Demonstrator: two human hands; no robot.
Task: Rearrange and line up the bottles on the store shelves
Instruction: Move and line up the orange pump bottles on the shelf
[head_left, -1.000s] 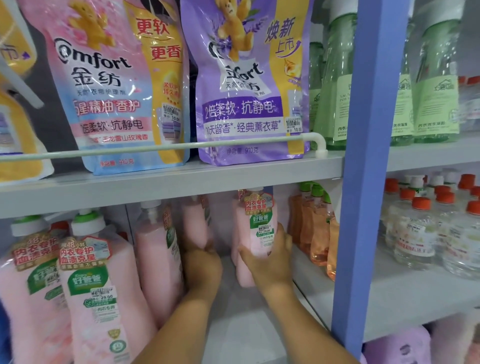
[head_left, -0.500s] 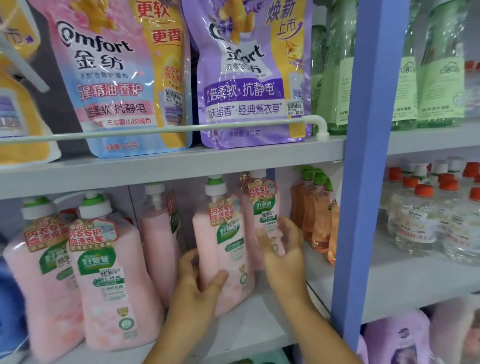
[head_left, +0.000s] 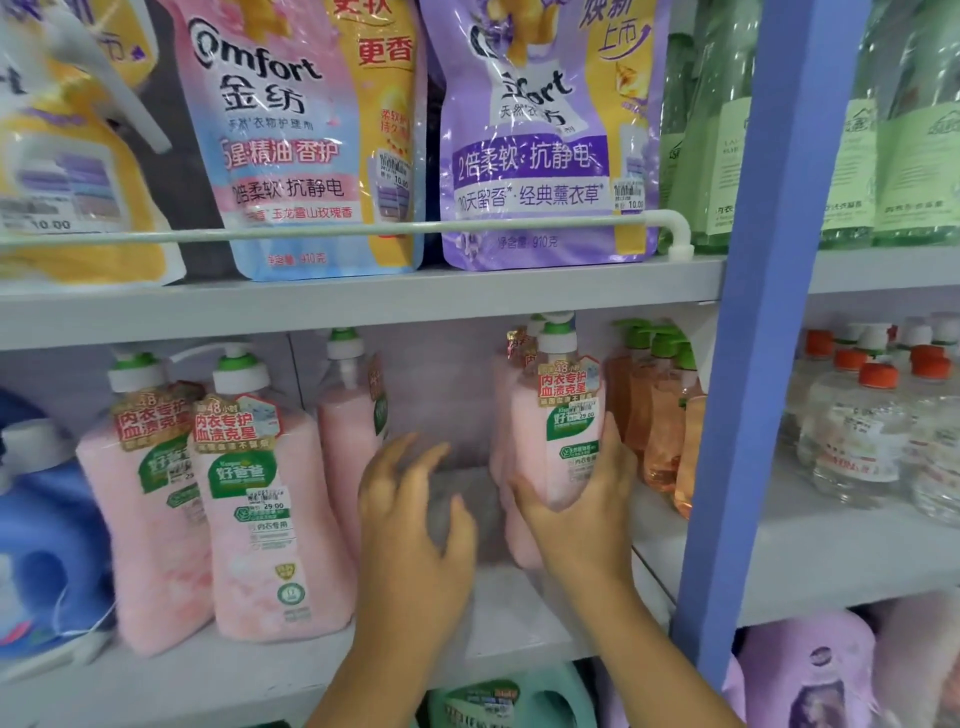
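**Fingers: right wraps pink bottle, left loose and empty**

Fingers (head_left: 608, 441) of your right hand (head_left: 576, 499) curl round the lower body of a pink bottle (head_left: 558, 436), upright on the shelf (head_left: 509, 618) beside the orange bottles (head_left: 660, 415). Left hand (head_left: 415, 525) hovers in the gap, fingers spread, half-curled, holding nothing. Bottle looks full, likely heavy, slick plastic; grip low on the body, not the pump.

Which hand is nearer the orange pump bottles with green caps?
Right. The right hand grips a pink pump bottle just beside the orange pump bottles; the left hand hovers farther left, in the shelf gap.
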